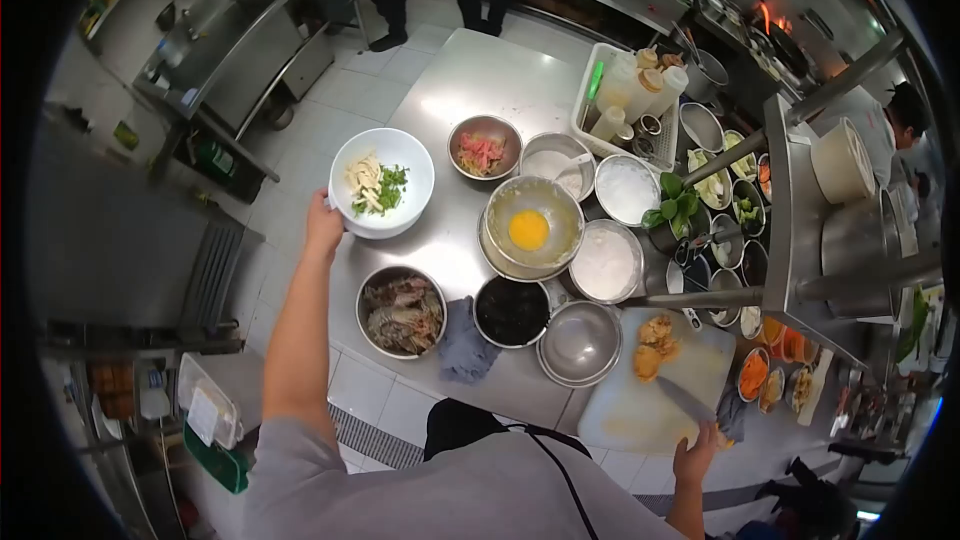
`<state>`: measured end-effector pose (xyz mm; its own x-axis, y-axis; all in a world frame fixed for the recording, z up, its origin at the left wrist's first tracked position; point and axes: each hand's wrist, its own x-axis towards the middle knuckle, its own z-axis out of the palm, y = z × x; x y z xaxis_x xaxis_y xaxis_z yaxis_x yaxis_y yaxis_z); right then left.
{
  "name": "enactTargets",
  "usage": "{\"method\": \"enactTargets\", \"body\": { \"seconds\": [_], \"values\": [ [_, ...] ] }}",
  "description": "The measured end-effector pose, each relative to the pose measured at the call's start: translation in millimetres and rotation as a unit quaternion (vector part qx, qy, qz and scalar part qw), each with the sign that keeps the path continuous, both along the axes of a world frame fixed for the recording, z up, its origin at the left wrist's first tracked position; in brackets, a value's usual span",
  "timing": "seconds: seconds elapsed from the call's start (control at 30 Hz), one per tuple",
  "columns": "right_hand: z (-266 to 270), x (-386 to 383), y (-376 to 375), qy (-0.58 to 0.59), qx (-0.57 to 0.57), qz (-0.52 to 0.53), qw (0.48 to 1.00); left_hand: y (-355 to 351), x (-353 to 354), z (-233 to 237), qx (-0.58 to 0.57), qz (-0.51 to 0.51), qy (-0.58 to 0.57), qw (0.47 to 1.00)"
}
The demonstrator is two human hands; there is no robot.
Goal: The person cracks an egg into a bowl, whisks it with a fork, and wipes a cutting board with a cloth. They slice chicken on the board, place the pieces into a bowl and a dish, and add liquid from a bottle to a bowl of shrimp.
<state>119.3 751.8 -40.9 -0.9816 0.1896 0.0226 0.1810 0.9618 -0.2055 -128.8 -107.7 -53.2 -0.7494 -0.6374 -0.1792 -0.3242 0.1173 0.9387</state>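
Note:
My left hand grips the rim of a white bowl over the table's left edge. Inside lie pale shredded pieces and chopped green herbs. My right hand is beside the cutting board, thumb apart, with its fingertips by the heel of a knife. The knife's blade lies on the board, below golden-brown pieces of food. Nearer my left arm stands a metal bowl of raw shrimp-like seafood, beside a grey cloth.
Around the table stand a bowl with egg yolk, a bowl of pink strips, white powder, a dark-filled bowl and empty metal bowls. A bottle basket and a metal shelf border the right. Other people stand nearby.

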Motion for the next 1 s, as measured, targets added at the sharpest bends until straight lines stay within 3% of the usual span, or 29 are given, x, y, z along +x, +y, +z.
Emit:
{"method": "enactTargets", "body": {
  "seconds": [0.07,0.13,0.47,0.57,0.6,0.63,0.7,0.73,0.8,0.9,0.97,1.0],
  "values": [
    [30,19,-7,-0.003,0.019,0.012,1.000,19,-34,-43,0.027,0.011,-0.032,0.999],
    [29,30,-31,-0.027,0.010,0.001,1.000,19,-73,-56,0.063,0.064,-0.038,0.995],
    [46,65,-89,-0.059,0.018,-0.073,0.995,29,-264,-82,0.097,0.047,-0.002,0.994],
    [57,67,-105,-0.071,-0.002,-0.110,0.991,30,-277,-81,0.153,-0.006,-0.051,0.987],
    [54,69,-104,-0.062,-0.011,-0.108,0.992,24,-283,-93,0.133,-0.084,-0.155,0.975],
    [50,73,-107,-0.053,-0.022,-0.106,0.993,27,-283,-111,0.132,-0.091,-0.158,0.974],
    [51,69,-121,-0.045,-0.036,-0.107,0.993,81,-241,-58,0.227,-0.169,-0.203,0.937],
    [52,60,-128,-0.033,-0.049,-0.098,0.993,107,-236,-40,0.227,-0.172,-0.205,0.936],
    [51,38,-140,-0.032,-0.055,-0.080,0.995,147,-227,-21,0.027,-0.228,-0.161,0.960],
    [53,6,-155,-0.003,-0.078,-0.060,0.995,151,-261,-58,0.047,-0.220,-0.141,0.964],
    [45,-19,-165,-0.004,-0.096,-0.043,0.994,163,-269,-46,0.045,-0.242,-0.132,0.960],
    [33,-30,-167,-0.002,-0.142,-0.035,0.989,161,-282,-54,0.103,-0.232,-0.141,0.957]
  ]
}}
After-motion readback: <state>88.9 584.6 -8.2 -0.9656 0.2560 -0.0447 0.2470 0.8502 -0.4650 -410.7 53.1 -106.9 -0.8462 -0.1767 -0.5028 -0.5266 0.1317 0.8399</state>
